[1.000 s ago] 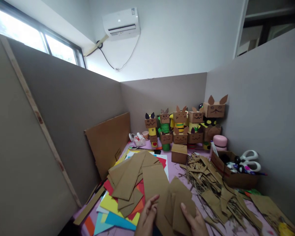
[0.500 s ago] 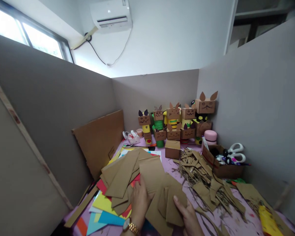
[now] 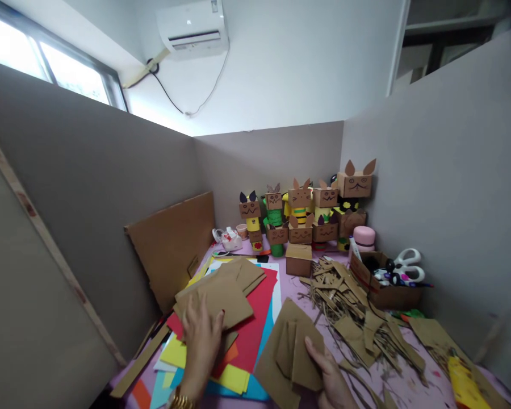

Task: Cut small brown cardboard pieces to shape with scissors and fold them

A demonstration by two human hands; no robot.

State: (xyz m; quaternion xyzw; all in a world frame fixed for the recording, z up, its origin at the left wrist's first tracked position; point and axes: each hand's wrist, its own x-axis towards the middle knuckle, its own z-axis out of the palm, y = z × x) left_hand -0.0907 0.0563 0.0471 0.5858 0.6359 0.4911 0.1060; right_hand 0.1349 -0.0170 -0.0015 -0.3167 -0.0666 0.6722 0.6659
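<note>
Over the coloured paper [image 3: 262,312], the left hand [image 3: 201,332] is lying spread, its fingers touching a pile [image 3: 230,298] of flat cardboard. Well apart from that pile, the right hand [image 3: 330,372] is gripping several overlapping cards [image 3: 285,346], its thumb pressing on the top one. Further right, scraps [image 3: 344,292] are lying heaped beside a box [image 3: 394,296] that is holding scissors [image 3: 411,267]. Behind, cardboard figures [image 3: 300,197] are standing.

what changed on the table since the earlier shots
The left hand moved left onto the pile of flat brown cardboard pieces; less cardboard now covers the flat red paper sheet. The right hand still grips its stacked brown cardboard pieces; the brown box-headed animal figures stayed put.
</note>
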